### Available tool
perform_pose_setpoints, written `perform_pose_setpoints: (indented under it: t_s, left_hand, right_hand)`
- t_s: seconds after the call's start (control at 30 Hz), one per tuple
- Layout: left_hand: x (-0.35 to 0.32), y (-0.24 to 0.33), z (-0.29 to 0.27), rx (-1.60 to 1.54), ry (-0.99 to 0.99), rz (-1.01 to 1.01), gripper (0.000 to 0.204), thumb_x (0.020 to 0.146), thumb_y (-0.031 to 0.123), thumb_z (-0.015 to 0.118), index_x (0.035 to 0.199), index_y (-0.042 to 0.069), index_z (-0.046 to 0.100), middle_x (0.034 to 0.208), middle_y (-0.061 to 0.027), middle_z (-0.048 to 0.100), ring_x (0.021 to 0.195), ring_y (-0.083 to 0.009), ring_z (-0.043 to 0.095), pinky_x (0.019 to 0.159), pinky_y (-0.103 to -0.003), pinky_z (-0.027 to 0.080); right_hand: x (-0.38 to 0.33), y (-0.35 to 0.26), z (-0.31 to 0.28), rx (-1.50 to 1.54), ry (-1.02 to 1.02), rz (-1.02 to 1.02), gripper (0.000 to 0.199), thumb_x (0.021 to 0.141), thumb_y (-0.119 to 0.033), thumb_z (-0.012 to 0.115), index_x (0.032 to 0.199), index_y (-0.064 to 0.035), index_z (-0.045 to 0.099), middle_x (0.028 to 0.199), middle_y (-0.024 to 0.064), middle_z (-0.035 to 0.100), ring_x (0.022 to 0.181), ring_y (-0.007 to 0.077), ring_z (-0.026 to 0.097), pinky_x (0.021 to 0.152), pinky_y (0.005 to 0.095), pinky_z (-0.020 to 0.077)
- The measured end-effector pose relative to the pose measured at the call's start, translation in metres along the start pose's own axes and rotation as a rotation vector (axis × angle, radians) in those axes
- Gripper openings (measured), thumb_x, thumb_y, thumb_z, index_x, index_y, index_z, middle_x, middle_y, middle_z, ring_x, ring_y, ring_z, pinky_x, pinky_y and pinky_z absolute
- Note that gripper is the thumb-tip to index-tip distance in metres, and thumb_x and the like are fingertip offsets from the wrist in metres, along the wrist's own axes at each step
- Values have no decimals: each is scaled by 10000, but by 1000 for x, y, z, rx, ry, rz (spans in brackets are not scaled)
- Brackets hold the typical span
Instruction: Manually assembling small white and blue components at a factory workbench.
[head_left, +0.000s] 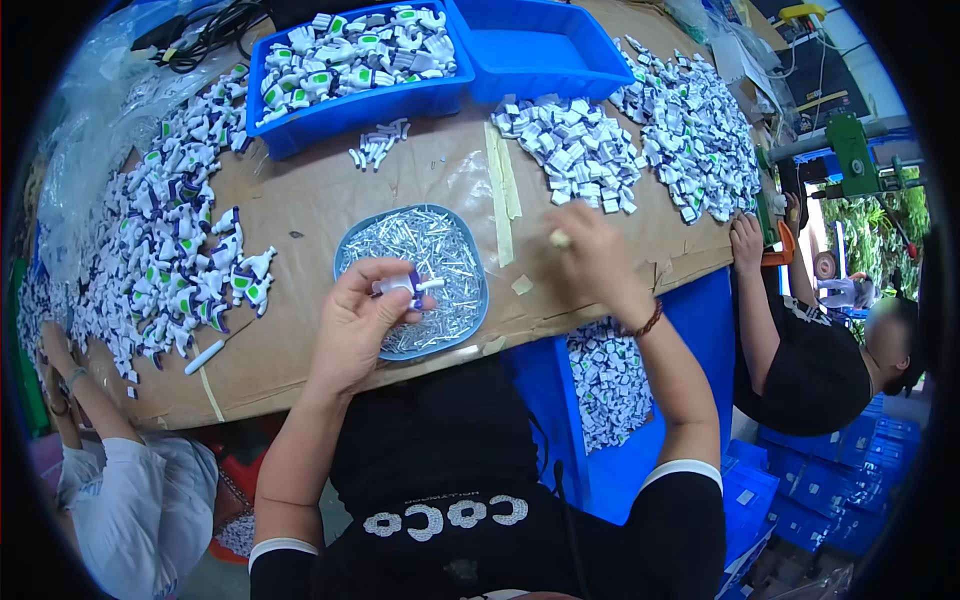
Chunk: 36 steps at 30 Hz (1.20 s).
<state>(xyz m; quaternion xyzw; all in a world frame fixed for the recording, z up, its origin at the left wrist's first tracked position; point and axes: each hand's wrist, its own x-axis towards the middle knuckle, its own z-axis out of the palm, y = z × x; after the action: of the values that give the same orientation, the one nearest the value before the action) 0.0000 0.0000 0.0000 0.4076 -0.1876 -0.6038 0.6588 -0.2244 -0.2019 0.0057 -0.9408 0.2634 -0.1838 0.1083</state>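
My left hand (362,322) is closed on a small white and purple plastic toy part (402,287), pinched between thumb and fingers above a blue tray (484,270). A thin white peg sticks out of that part towards the right. Many shiny metal pins (440,250) fill the tray. My right hand (597,252) is at the near edge of a heap of small white and grey plastic pieces (575,145). Its fingers curl down and are blurred, so whether they hold a piece is hidden. Something pale yellow covers one fingertip.
A blue bin (290,128) heaped with white, green and purple parts stands behind, beside another blue bin (530,50). Loose toy parts (180,230) spread across the left; white pegs (378,145) lie centrally. Co-workers' hands (746,243) work at both sides. Another blue bin (555,400) sits below the table edge.
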Motion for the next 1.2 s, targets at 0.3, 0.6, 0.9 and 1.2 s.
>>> perform_pose_setpoints:
  t_s: [0.3,0.6,0.9,1.2]
  left_hand:
    - [1,9,10,-13,-4,-56,248,870,91,577,1093,7,511,977,-125,615,871,-218,644,749,-271,536]
    - [3,0,11,-191,45,-141,211,880,113,571,1051,-1,521,948,-122,614,829,-188,644,673,-221,542]
    - [2,1,9,-250,1,-145,203,873,89,582,1055,18,526,955,-105,616,832,-160,632,716,-235,523]
    - [2,-1,11,-278,-1,-98,191,881,82,564,1046,-7,529,955,-120,620,834,-182,635,708,-234,528]
  right_hand:
    - [-4,50,8,-64,13,125,182,767,-23,626,941,-29,574,848,110,549,707,284,561,610,340,448]
    - [27,-73,-10,1078,-164,340,140,849,-39,593,985,-8,586,754,8,597,598,18,487,495,169,389]
    - [33,-101,-5,1195,-216,387,201,830,-45,625,1015,25,592,865,45,629,763,66,561,651,203,450]
    - [25,-103,-2,1082,-182,269,179,814,5,631,991,27,625,874,66,653,812,90,596,706,225,477]
